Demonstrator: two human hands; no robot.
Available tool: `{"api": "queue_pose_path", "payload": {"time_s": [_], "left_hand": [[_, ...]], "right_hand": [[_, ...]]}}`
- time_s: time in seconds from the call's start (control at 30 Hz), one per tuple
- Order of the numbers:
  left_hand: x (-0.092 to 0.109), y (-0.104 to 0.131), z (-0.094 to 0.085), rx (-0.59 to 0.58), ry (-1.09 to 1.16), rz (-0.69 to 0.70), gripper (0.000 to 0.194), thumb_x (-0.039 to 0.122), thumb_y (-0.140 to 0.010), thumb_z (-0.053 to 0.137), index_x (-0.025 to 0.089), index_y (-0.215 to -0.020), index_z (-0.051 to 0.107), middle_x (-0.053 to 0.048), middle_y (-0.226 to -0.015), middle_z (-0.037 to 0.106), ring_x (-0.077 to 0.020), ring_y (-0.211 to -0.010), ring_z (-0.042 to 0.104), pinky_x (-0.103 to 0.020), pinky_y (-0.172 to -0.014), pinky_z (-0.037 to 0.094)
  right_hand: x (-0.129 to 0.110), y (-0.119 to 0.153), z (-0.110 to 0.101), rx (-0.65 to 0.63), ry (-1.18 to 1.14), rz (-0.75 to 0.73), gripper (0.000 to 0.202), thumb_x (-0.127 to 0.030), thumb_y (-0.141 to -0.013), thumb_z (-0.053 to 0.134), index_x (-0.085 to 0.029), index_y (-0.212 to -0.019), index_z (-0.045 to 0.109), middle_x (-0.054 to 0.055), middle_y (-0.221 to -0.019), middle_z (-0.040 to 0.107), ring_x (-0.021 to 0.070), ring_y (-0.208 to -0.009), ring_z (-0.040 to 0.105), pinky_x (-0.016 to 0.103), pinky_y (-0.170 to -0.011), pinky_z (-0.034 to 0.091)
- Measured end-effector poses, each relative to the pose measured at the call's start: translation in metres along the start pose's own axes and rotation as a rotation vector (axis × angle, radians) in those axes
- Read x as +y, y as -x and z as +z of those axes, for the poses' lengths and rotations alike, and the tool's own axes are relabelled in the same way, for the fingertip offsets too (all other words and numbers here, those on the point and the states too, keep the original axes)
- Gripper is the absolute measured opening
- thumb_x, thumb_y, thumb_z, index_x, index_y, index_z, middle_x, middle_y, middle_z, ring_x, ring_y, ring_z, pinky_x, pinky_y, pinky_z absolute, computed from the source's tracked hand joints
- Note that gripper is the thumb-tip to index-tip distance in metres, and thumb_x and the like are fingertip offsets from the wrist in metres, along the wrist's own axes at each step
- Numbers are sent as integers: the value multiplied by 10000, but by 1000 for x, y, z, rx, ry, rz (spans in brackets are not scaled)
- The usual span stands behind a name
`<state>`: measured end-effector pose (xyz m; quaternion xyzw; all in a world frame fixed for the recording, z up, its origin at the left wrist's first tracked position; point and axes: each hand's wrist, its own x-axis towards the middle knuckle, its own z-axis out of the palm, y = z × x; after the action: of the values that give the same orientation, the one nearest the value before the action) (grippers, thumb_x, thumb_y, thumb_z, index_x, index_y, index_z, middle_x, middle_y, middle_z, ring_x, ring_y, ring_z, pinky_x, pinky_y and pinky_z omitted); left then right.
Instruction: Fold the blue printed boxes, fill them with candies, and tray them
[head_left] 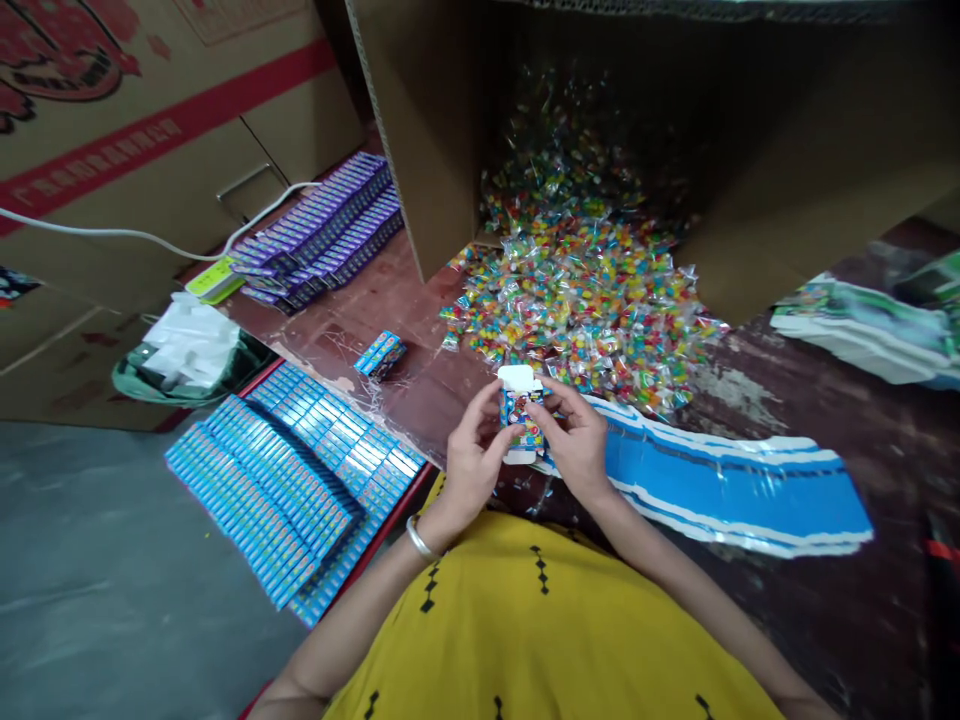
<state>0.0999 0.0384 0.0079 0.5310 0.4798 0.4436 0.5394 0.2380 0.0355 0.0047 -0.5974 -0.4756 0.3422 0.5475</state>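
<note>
Between my two hands is a small printed candy box (523,418) with white flaps standing out at its top and bottom ends. My left hand (478,440) grips its left side, thumb across the front. On the right side my right hand (576,436) holds it the same way. Just beyond lies a heap of small clear packets of colourful candies (585,310), spilling out of a big carton (442,130). A fanned row of flat blue box blanks (735,490) stretches rightward from beside my right hand. A pair of closed blue boxes (380,355) sits to the left on the table.
Stacked blue boxes (262,490) fill a red-edged tray at the lower left. Behind them are a green bag with white scraps (191,345), purple boxes (322,235), a yellow-green device (216,280) and a white cable (135,235). Green-printed blanks (862,325) lie at right.
</note>
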Motion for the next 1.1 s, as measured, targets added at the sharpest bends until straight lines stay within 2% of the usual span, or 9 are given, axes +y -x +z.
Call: {"api": "queue_pose_path", "payload": {"time_s": [0.1,0.2,0.33,0.4,0.5,0.67,0.8,0.93,1.1], "left_hand": [[2,0,-5,-120,-12,-11,574,329,-869,618,270,-1406,422,-51,-1131,644,-162,-886,640,-275,-780,533],[2,-4,-10,-179,3,-1,487,314,-846,654,240,-1304,505,-36,-1039,652,-142,-825,626,-244,-738,521],[2,-7,-15,-224,49,-64,402,320,-799,709,203,-1159,574,-27,-961,653,-129,-767,621,-234,-701,519],[3,-8,-15,-218,66,-88,371,323,-786,721,190,-1110,598,-33,-960,654,-133,-767,626,-243,-706,525],[3,-10,-14,-150,106,-76,372,297,-743,759,192,-1059,593,-35,-1001,650,-135,-793,631,-240,-705,529],[1,-12,-13,-36,207,-102,467,253,-662,821,211,-1006,508,-2,-943,602,-131,-852,635,-203,-692,522],[3,-10,-15,-46,174,-85,448,242,-674,813,210,-996,503,1,-944,588,-130,-880,629,-200,-702,524],[6,-7,-19,-49,77,-42,436,241,-705,792,213,-1035,508,-14,-971,616,-155,-921,642,-236,-747,536],[9,-5,-22,-123,34,-40,492,263,-741,769,225,-1151,500,-54,-1075,642,-187,-971,652,-288,-788,552]], "right_hand": [[2,2,0,-9,55,-46,335,-384,-845,642,-264,-1157,662,27,-890,659,179,-743,588,319,-718,505],[5,4,-4,-54,110,-79,297,-374,-866,624,-271,-1143,659,31,-901,662,181,-731,593,333,-713,512],[6,-2,-10,-89,169,-161,125,-347,-884,595,-250,-906,671,42,-898,663,211,-852,626,358,-792,513],[6,-5,-11,-128,163,-183,132,-335,-888,584,-239,-819,645,55,-971,668,226,-953,628,372,-851,504],[5,-9,-9,-163,27,-105,94,-324,-874,605,-234,-847,604,62,-1063,671,225,-1006,637,369,-870,509],[0,-13,-5,-198,-230,-27,145,-316,-844,665,-238,-907,559,24,-906,684,189,-885,655,332,-817,515],[-4,-22,-7,-308,-254,12,179,-343,-805,709,-214,-760,592,15,-841,663,164,-802,621,291,-739,496],[-9,-33,-13,-396,-186,138,199,-341,-720,787,-205,-770,651,13,-787,678,160,-741,614,290,-693,488],[-12,-45,-19,-483,-136,227,234,-384,-691,800,-192,-704,667,-10,-667,647,128,-612,558,264,-584,437]]}}
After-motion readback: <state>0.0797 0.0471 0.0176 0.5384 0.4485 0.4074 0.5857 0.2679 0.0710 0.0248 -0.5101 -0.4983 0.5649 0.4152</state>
